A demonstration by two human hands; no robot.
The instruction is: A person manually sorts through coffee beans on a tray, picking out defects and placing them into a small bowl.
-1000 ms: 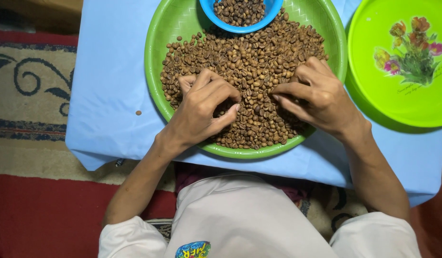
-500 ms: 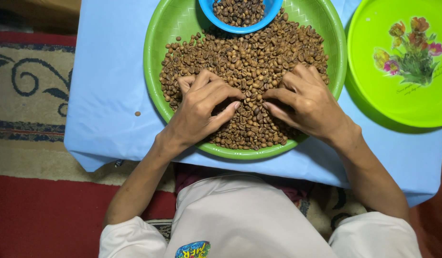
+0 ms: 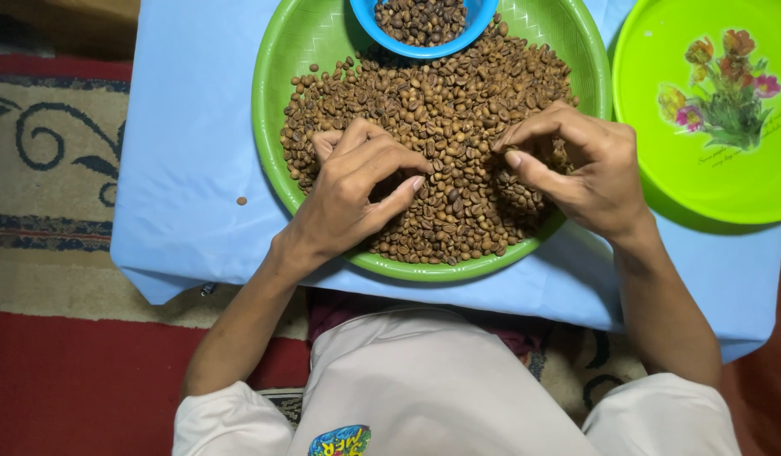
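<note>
A round green tray holds a heap of brown coffee beans. My left hand lies on the beans at the tray's near left, its fingers curled against the thumb over a few beans. My right hand hovers just above the beans at the near right, thumb and forefinger pinched together, seemingly on a bean. A small blue bowl with more beans sits at the tray's far side.
A second green tray with a flower print lies to the right. Both trays rest on a light blue cloth over a low table. One stray bean lies on the cloth. A patterned rug covers the floor at left.
My right hand has lifted off the beans, shifted right and away from me, and pinched its fingertips together. My left hand has barely moved.
</note>
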